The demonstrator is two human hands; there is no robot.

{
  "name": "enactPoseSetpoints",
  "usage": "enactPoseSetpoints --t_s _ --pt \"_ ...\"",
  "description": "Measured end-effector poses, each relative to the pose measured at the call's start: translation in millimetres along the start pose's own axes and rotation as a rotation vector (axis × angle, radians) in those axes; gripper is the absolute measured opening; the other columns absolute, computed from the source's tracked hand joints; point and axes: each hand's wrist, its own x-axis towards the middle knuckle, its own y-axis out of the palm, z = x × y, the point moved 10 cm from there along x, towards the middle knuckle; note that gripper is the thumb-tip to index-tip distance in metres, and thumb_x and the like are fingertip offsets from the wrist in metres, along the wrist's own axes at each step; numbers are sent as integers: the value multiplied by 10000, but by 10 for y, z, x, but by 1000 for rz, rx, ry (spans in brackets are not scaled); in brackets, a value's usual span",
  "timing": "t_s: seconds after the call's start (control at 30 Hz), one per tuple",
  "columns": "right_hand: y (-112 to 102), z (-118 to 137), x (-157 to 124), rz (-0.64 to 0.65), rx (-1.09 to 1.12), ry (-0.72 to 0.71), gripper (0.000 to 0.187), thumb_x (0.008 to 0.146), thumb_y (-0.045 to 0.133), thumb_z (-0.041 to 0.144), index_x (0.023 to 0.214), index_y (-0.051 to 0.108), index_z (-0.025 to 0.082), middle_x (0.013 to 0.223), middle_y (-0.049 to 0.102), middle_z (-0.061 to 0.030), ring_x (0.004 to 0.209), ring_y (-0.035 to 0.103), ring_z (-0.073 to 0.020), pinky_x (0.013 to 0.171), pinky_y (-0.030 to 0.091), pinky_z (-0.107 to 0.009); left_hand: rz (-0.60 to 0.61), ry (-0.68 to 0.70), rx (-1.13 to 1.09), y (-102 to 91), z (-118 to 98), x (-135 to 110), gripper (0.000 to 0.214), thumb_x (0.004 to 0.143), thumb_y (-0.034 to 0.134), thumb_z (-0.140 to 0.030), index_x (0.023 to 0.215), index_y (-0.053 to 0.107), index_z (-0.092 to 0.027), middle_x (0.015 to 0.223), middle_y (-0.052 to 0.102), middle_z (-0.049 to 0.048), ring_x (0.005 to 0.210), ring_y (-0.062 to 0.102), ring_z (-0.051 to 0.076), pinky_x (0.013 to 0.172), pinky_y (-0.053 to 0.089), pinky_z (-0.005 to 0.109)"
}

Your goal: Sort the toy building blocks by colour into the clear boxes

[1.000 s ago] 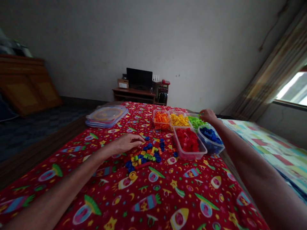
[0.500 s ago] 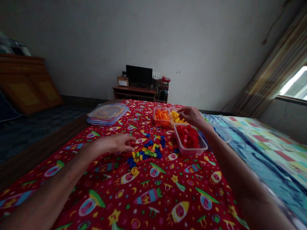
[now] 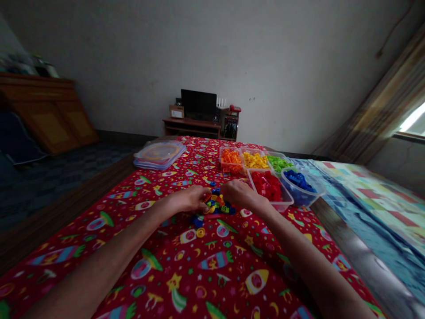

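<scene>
A small pile of mixed toy building blocks [image 3: 217, 204], in blue, yellow, orange, green and red, lies on the red patterned cloth [image 3: 199, 283]. My left hand [image 3: 195, 199] is at the pile's left edge, thumb and fingers bent together among the blocks; what they pinch is too small to make out. From the right, my right hand [image 3: 238, 193] reaches over the pile with curled fingers, and its fingertips are mostly hidden. A yellow round piece [image 3: 200, 232] lies just in front of the pile.
Right of the pile stand clear plastic tubs of sorted blocks: red [image 3: 268, 186], blue [image 3: 299, 181], orange [image 3: 231, 158], yellow [image 3: 255, 159] and green [image 3: 279, 163]. Stacked lids [image 3: 161, 155] lie at the far left. A bed [image 3: 375, 208] adjoins on the right.
My right hand has moved from over the yellow tub back and left to the pile. The left hand has shifted onto the pile's left side. The view has turned slightly left.
</scene>
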Motion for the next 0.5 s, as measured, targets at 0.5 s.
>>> enactPoseSetpoints --t_s 0.5 --pt "-48 -24 -100 -194 66 -69 185 837 480 112 856 663 112 745 645 -71 616 501 -112 579 304 -239 -275 127 7 -182 -9 37 143 748 581 -227 841 681 -184 837 651 46 797 609 197 731 463 268"
